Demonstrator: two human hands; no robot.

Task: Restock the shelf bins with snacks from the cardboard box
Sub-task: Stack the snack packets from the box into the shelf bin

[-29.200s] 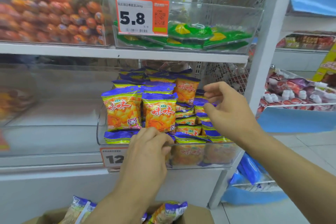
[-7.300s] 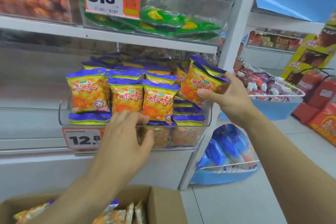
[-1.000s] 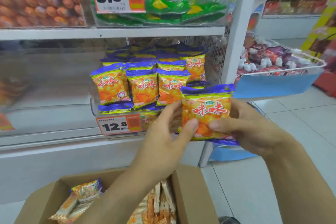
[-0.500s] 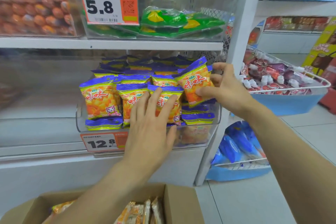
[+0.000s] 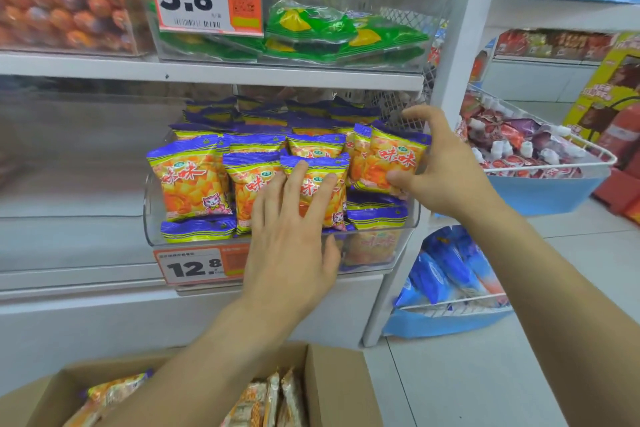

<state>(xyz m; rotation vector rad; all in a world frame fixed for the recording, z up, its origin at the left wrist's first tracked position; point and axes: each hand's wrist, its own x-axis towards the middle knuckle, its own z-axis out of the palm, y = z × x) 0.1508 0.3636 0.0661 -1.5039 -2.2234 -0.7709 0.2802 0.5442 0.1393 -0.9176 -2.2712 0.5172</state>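
Head: right hand (image 5: 446, 170) has lowered its snack packet (image 5: 391, 161).

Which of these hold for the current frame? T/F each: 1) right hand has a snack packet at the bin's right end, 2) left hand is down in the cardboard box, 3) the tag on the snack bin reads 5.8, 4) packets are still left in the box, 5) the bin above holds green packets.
1. True. The right hand holds an orange snack packet at the right end of the clear bin.
2. False. The left hand lies flat against the front packets in the bin, above the cardboard box.
3. False. That bin's price tag reads 12.8; 5.8 is on the bin above.
4. True. Box packets show inside.
5. True. Green packets lie there.
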